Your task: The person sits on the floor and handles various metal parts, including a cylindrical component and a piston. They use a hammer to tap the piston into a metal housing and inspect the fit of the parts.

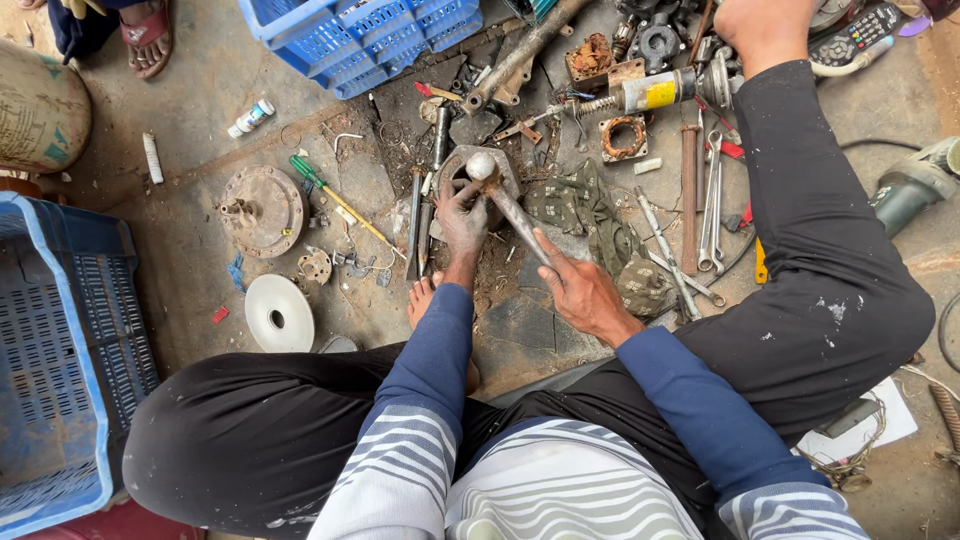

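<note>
We've got the right hand [583, 292] clamped round a metal rod [512, 205] w/ a ball end. Left hand [462, 222] pinches the rod nr that ball – just above the right's grip, over a round metal housing [450, 165].

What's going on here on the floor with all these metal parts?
A person sits on the ground among scattered tools. The right hand grips the handle of a hammer, its head resting on a round metal part. The left hand steadies that part. A greasy rag, spanners and a green-handled screwdriver lie nearby.
</note>
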